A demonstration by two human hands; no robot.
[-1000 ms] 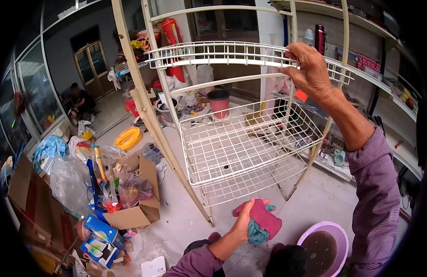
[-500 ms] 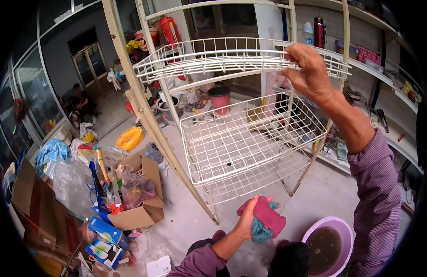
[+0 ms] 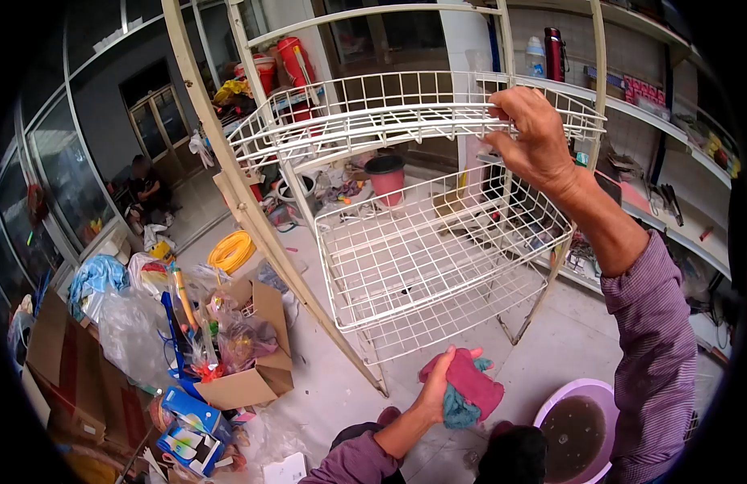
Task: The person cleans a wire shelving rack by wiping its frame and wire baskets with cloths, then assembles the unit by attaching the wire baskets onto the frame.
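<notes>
My right hand [image 3: 535, 141] is closed around the front rim of the upper white wire basket [image 3: 349, 129] on a tall metal rack. Thumb and fingers pinch the rim from below and above. Low in front of me, my left hand [image 3: 430, 395] is closed on a bunched pair of cloths, a dark pink cloth [image 3: 470, 383] over a teal cloth [image 3: 459, 407]. A second wire basket [image 3: 438, 250] hangs on the rack below the upper one. To the right of the cloths, a pink basin [image 3: 543, 419] holds murky water.
A cardboard box [image 3: 268, 331] full of bagged items stands left of the rack, near a coiled yellow hose [image 3: 230, 252]. A pink bucket [image 3: 387, 181] is behind the rack. Shelves [image 3: 696, 153] line the right. Another person [image 3: 147, 185] sits far left.
The front of the upper basket sits slightly lower in view and the whole scene has shifted a little. My right hand keeps its grip on the rim; my left keeps the cloths.
</notes>
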